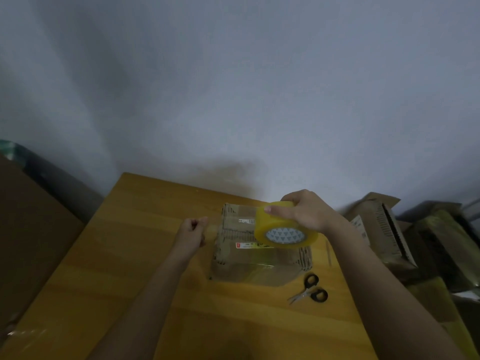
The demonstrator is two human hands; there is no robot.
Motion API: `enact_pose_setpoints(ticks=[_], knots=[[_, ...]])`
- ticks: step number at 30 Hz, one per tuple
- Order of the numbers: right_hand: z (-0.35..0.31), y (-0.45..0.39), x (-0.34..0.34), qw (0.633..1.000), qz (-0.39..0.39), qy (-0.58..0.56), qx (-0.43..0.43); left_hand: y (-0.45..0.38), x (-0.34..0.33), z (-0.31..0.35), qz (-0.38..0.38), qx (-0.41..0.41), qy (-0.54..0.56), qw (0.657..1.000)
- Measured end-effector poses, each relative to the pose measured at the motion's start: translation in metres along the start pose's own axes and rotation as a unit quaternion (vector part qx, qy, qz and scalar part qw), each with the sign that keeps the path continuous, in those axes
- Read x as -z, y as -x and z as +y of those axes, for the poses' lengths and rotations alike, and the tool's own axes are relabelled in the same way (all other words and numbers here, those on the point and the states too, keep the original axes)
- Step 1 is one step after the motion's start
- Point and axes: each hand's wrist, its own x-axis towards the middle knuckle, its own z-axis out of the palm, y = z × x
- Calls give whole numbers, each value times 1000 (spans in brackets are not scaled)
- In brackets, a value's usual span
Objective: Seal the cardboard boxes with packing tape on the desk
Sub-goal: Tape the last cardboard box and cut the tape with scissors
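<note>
A worn cardboard box [249, 263] with white and red labels lies on the wooden desk [135, 255]. Above its right part my right hand [309, 211] grips a thick yellow roll of packing tape [280, 224], thumb laid across the roll's side. My left hand [193, 231] hovers left of the box with fingertips pinched together; a faint clear strip of tape seems to stretch from it toward the roll, though it is hard to make out.
Black-handled scissors [310, 289] lie on the desk just right of the box's near corner. More cardboard boxes [381, 229] are stacked to the right of the desk. A large brown carton [28, 229] stands at the left. A wall rises behind.
</note>
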Motion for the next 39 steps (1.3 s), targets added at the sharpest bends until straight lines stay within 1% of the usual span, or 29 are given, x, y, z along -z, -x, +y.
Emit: enact_pose_setpoints(ticks=[9, 12, 18, 21, 24, 26, 29, 30, 31, 32, 33, 35, 36, 37, 38, 39], knots=[[-4, -1, -1, 1000, 3, 3, -2, -4, 0, -8, -6, 4, 25, 1000], [0, -2, -2, 1000, -3, -6, -8, -6, -3, -14, -6, 16, 32, 999], [4, -4, -6, 1000, 8, -25, -13, -1, -21, -22, -47, 56, 66, 995], [5, -3, -7, 999, 11, -46, -5, -2, -28, -23, -49, 52, 69, 995], [7, -2, -7, 998, 15, -60, 4, -3, -27, -25, -42, 33, 57, 997], [8, -2, -7, 998, 17, -67, 8, -3, -26, -29, -36, 48, 58, 996], [10, -4, -8, 997, 15, -69, 9, -8, -21, -48, -13, 72, -46, 996], [11, -5, -8, 997, 13, -72, 9, -8, -20, -47, 0, 63, -64, 996], [11, -5, -8, 997, 11, -74, 10, -1, -20, -37, -2, 36, -63, 997], [12, -6, -8, 997, 11, -74, 11, 3, -22, -26, -20, 8, -40, 999], [12, -6, -8, 997, 11, -75, 13, 11, -25, -13, -50, -4, 1, 999], [13, -6, -8, 997, 8, -77, 13, 22, -32, 6, -129, 0, 78, 989], [13, -6, -8, 997, 8, -76, 12, 22, -35, 6, -170, 18, 95, 981], [13, -6, -8, 997, 7, -75, 10, 23, -35, 6, -191, 36, 75, 978], [13, -5, -7, 997, 5, -78, 8, 26, -34, 4, -201, 37, 45, 978], [14, -4, -7, 996, 5, -83, 8, 28, -33, 0, -218, 44, 41, 974]])
